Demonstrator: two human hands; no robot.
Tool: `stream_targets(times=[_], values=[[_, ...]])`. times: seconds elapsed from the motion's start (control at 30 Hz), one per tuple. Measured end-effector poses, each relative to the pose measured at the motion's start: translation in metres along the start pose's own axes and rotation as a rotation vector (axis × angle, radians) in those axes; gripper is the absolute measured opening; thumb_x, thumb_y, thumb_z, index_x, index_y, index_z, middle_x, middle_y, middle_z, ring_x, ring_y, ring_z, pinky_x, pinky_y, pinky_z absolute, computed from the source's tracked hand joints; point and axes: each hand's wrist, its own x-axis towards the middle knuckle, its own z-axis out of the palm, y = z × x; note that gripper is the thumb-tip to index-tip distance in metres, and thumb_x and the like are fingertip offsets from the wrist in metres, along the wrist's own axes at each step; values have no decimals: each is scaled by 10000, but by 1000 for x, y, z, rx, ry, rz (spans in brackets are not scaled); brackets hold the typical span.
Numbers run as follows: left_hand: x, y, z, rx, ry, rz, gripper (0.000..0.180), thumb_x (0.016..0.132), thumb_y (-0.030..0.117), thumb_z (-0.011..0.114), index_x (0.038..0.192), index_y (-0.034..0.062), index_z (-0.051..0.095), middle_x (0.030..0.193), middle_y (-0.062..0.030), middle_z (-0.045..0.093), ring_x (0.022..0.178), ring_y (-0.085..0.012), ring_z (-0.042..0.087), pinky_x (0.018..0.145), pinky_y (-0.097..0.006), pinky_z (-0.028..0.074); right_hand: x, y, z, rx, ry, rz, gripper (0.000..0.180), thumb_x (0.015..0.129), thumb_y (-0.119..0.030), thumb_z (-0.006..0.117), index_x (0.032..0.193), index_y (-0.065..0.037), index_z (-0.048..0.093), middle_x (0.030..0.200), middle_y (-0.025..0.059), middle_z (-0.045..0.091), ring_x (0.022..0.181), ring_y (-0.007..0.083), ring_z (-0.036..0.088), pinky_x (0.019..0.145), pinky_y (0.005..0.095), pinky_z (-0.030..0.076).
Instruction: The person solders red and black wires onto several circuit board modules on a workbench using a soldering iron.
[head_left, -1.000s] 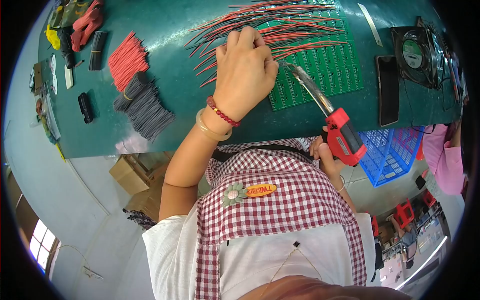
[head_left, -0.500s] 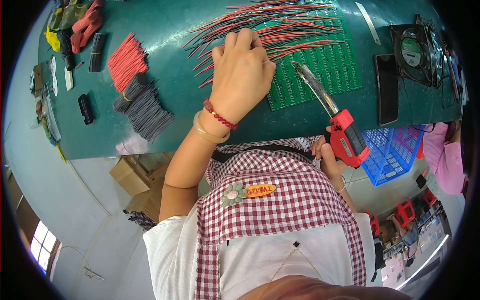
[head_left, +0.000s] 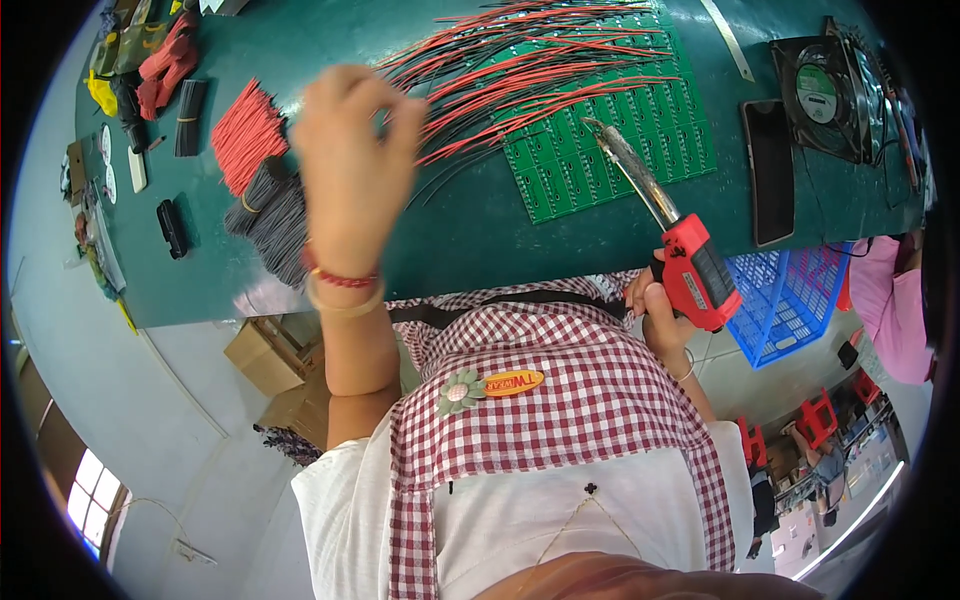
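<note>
Your left hand [head_left: 352,175] has lifted off the wires [head_left: 520,60] and swung left, blurred, toward the wire bundles [head_left: 268,190]; fingers curled, whether it holds anything can't be told. Your right hand [head_left: 662,305] still clasps the red soldering gun [head_left: 690,265], tip over the green board [head_left: 610,140].
</note>
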Motion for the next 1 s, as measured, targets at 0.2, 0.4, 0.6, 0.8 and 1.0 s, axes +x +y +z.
stream_targets(times=[0.2,0.4,0.6,0.8,1.0], values=[[2,52,58,-186,-124,148,104,702,120,686,680,36,629,907,-62,535,900,-260,485,741,-407,362,-1,0,1,-12,-6,4,378,882,-77,538,1224,34,424,647,52,458,542,128,438,557,301,415],[6,53,64,-136,-140,153,103,701,114,683,674,27,634,902,-59,527,898,-252,476,735,-409,352,-1,2,0,3,-8,41,333,880,-74,538,1180,24,432,645,51,450,542,125,437,561,298,408],[9,57,62,-89,-193,142,126,709,138,680,711,15,651,906,-61,530,911,-244,479,746,-414,357,1,3,1,-26,-4,43,288,870,-83,551,1115,21,440,648,53,465,544,121,446,561,285,406],[11,58,60,-67,-200,154,148,713,148,681,723,3,655,914,-63,535,926,-241,484,739,-414,361,4,4,-5,-140,-90,72,289,880,-90,537,1124,34,446,617,49,466,537,118,450,550,284,413],[12,57,61,-55,-214,150,139,710,144,684,709,8,656,909,-64,537,923,-242,487,735,-410,362,2,-2,6,-23,13,-33,387,884,-77,529,1233,45,418,617,52,461,525,118,441,538,279,415]])
